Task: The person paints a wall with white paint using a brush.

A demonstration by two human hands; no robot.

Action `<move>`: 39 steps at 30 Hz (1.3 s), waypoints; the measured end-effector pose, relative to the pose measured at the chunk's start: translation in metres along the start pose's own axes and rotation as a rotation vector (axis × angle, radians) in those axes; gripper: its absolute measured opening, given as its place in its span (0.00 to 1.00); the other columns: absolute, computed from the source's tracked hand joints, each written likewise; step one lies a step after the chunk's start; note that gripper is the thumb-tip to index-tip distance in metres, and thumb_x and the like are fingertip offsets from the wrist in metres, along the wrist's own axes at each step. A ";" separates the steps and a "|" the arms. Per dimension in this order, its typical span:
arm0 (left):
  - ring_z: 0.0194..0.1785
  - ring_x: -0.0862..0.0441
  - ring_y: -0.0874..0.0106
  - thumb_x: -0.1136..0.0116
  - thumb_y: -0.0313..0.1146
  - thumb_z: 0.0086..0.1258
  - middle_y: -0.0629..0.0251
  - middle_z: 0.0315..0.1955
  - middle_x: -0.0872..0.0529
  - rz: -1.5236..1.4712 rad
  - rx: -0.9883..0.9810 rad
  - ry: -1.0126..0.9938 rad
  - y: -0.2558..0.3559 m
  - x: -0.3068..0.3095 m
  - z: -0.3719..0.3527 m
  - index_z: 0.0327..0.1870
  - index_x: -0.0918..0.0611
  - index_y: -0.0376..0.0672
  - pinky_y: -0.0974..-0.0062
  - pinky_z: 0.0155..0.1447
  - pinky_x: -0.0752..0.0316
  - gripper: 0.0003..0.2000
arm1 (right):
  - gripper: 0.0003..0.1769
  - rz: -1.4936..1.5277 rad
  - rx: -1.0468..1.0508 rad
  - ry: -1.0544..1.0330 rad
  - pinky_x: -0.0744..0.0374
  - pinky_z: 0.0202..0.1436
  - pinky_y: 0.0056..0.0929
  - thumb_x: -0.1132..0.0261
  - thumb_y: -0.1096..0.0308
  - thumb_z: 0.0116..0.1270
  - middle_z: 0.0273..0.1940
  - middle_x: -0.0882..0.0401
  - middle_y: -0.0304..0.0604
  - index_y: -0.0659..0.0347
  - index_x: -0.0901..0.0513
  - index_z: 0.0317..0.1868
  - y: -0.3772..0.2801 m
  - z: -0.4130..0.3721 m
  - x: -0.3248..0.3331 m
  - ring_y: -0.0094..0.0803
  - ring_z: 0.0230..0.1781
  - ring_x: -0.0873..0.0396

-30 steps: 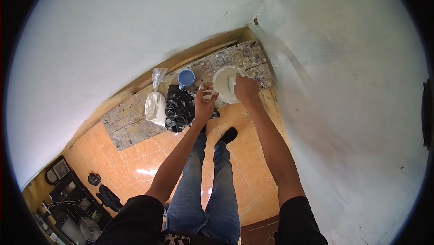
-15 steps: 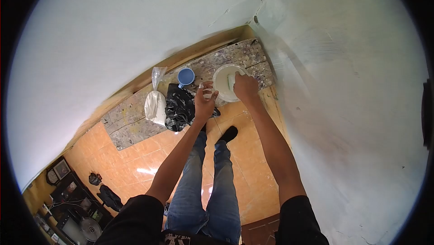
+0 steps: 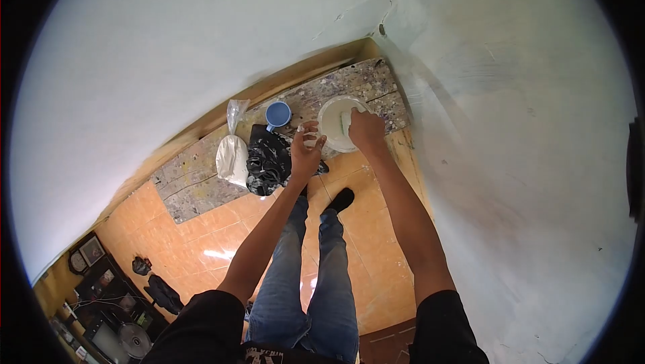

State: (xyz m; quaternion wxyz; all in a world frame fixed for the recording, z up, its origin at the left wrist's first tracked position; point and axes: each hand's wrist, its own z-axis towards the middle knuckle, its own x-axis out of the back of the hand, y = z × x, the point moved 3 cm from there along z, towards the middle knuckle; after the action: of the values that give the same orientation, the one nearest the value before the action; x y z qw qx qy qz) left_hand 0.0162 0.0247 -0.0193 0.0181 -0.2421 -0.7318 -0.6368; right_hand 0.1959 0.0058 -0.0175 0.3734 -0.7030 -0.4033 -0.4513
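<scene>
On the paint-spattered wooden bench stands a round white tub (image 3: 329, 105) with pale, whitish material inside. My right hand (image 3: 367, 130) is closed over its right side, gripping a pale flat scraper-like tool (image 3: 345, 121) with a green edge; the tool dips into the tub and its grip is hidden under my fingers. At the tub's left rim is my left hand (image 3: 307, 149), thumb and fingers curved against it. Whitish smears mark those fingers. Left of that hand lies a crumpled black plastic bag or cloth (image 3: 267, 162) with white stains.
A blue mug (image 3: 277, 115) stands behind the black bundle. Beside it on the left is a clear bag of white powder (image 3: 232, 159). The bench (image 3: 195, 189) runs along the wall into a corner, with a pale wall (image 3: 510, 183) close on the right. Orange tiles (image 3: 222, 230) cover the floor.
Very little differs. The view has shifted slightly, and the tool in my right hand has tilted or moved a little within the tub. My left hand stays at the rim.
</scene>
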 end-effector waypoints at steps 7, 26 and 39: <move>0.40 0.21 0.73 0.32 0.25 0.59 0.69 0.41 0.20 0.002 0.003 0.011 0.000 0.000 0.000 0.53 0.23 0.45 0.76 0.35 0.26 0.20 | 0.09 -0.035 0.018 -0.030 0.18 0.37 0.42 0.43 0.70 0.63 0.34 0.15 0.48 0.59 0.18 0.42 0.000 0.001 -0.002 0.44 0.36 0.14; 0.42 0.22 0.72 0.33 0.22 0.59 0.66 0.42 0.20 -0.027 0.070 -0.016 0.001 0.001 -0.001 0.52 0.23 0.43 0.74 0.41 0.25 0.19 | 0.20 0.103 0.082 -0.033 0.21 0.40 0.47 0.34 0.61 0.63 0.32 0.16 0.51 0.58 0.22 0.55 0.011 -0.040 0.062 0.49 0.36 0.17; 0.43 0.21 0.70 0.34 0.21 0.60 0.62 0.42 0.19 0.058 0.001 -0.058 -0.010 0.000 0.002 0.52 0.23 0.40 0.73 0.46 0.24 0.18 | 0.23 0.154 0.053 -0.103 0.20 0.45 0.45 0.35 0.59 0.65 0.37 0.15 0.52 0.56 0.23 0.58 0.003 -0.041 0.065 0.48 0.40 0.16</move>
State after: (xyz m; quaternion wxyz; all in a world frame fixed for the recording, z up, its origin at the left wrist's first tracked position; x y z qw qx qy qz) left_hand 0.0132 0.0254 -0.0288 0.0157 -0.2817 -0.7249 -0.6284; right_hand 0.2024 -0.0171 0.0552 0.4044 -0.7441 -0.3785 -0.3736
